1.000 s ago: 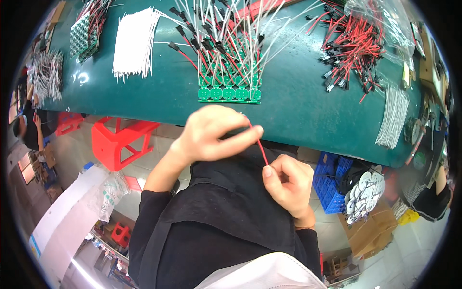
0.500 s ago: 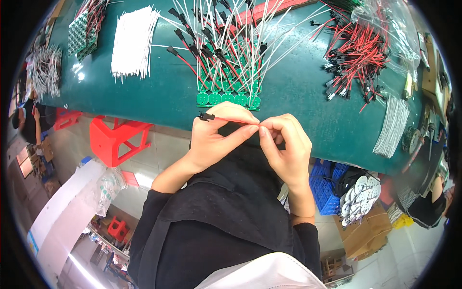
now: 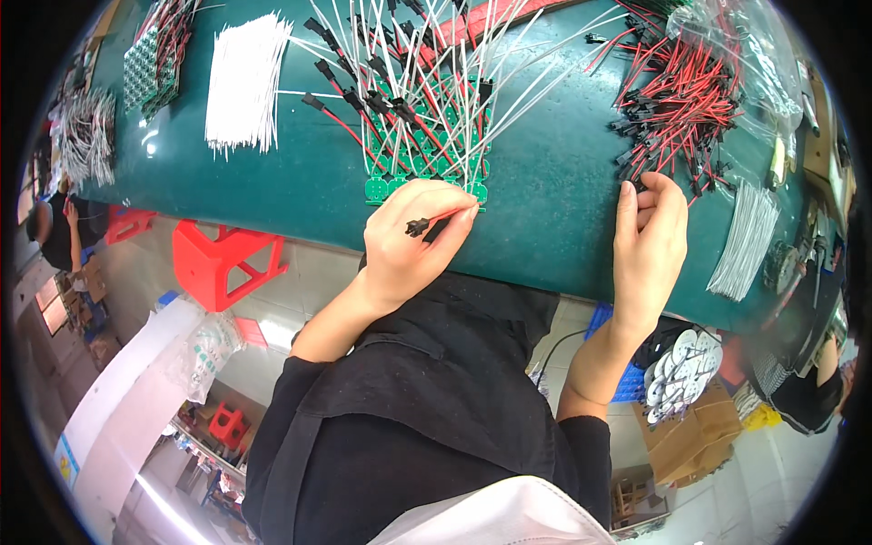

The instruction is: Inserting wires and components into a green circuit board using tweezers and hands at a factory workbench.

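My left hand [image 3: 404, 243] is closed on a connector lead [image 3: 417, 227], pinching its red wire between thumb and forefinger. The lead's black plug lies over the hand. Just beyond that hand is a panel of round green circuit boards [image 3: 376, 189], with white wires and red-and-black leads standing up from it. Over at the right, my right hand [image 3: 649, 236] is at the near edge of a pile of connector leads [image 3: 677, 91]. Its thumb is apart from the curled fingers, and I see nothing held between them.
White wires [image 3: 245, 82] lie in a bundle at the left, beside a wired board stack [image 3: 143, 68] and grey wires [image 3: 86, 136]. Another grey wire bundle [image 3: 743, 241] lies far right. Red stools [image 3: 218, 263] and a blue crate [image 3: 629, 386] stand below the table.
My right hand has left my left hand and moved right to the pile of connector leads. My left hand still holds its lead, now slightly turned and a little nearer the boards.
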### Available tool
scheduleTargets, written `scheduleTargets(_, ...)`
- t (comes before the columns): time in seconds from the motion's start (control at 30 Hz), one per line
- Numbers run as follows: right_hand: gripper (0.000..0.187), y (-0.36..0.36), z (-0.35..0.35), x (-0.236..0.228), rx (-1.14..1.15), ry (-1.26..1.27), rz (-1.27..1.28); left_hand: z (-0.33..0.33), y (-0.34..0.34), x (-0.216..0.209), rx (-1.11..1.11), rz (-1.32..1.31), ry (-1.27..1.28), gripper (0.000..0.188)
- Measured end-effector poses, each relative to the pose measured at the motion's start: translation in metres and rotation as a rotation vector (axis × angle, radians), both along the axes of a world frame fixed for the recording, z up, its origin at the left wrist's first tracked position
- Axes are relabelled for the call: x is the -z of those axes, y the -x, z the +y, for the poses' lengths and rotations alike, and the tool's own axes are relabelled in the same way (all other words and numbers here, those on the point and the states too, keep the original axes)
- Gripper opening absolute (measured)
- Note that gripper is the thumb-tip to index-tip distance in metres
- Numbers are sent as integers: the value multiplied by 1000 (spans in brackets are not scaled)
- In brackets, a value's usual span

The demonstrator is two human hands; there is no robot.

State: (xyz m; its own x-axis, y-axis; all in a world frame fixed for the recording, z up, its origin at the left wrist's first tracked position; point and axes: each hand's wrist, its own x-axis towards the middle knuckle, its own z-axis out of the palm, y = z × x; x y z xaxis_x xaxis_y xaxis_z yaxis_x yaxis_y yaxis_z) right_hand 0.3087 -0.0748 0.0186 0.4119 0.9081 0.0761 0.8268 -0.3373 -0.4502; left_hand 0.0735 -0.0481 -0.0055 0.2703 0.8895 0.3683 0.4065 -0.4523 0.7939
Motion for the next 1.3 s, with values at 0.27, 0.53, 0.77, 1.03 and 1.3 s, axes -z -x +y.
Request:
scheduleTargets(0.27, 23, 8, -3, -4, -137, 2, -95, -1, -2, 2, -19, 0, -42, 21)
scheduleTargets(0.53, 21, 10, -12, 4, -98, -47, 75, -2, -3, 5, -32, 6, -79, 20)
scheduleTargets(0.77, 20, 13, -18, 6, -128, -182, 149, -4, -5, 3, -52, -1, -68, 19)
scheduleTargets(1.03, 22, 16, -26, -1, -145, -334, 232, -3, -6, -1, -31, 26, 2, 19)
scheduleTargets(1.3, 20, 20, -46, -25, -40, -405, 1261, -2, -10, -4, -66, 53, 51, 32)
